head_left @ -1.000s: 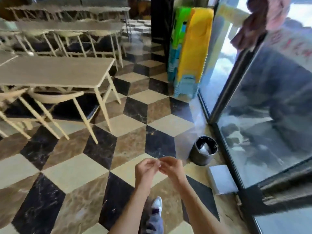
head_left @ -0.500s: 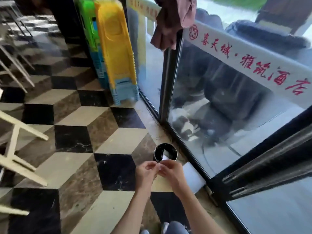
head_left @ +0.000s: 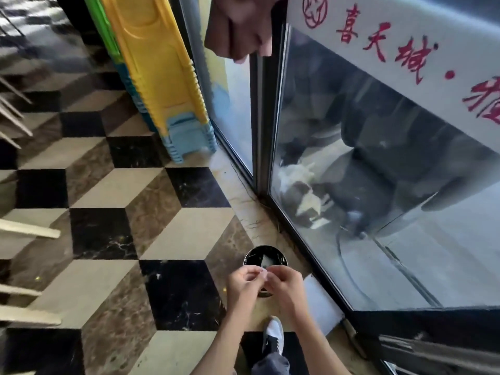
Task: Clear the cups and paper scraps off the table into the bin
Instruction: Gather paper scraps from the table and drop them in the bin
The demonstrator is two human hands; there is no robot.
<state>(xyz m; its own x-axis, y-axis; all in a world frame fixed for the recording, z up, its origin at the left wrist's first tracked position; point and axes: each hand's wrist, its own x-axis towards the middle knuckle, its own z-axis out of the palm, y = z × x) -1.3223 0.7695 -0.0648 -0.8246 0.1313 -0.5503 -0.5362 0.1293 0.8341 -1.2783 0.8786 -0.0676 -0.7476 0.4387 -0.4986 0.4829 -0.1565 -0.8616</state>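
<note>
**Over the bin, both hands pinching a scrap**

Above the near rim of the bin [head_left: 265, 259], a tiny white paper scrap [head_left: 263, 271] sits pinched where both hands meet. Left hand [head_left: 243, 285] curled, thumb and forefinger closed on the scrap. Right hand [head_left: 284, 284] curled too, fingertips touching the same scrap and the left fingertips. Hands together, knuckles up, covering the bin's near edge. Bin is round, dark, on the floor [head_left: 108, 190] beside the glass door [head_left: 351, 171]; something white lies inside it, can't tell what. White flat pad [head_left: 322, 304] on the floor just right of the hands. White shoe [head_left: 273, 336] below them. Stacked yellow and blue plastic stools [head_left: 162, 77] further back against the glass. Pale chair legs [head_left: 29, 231] at left edge.
</note>
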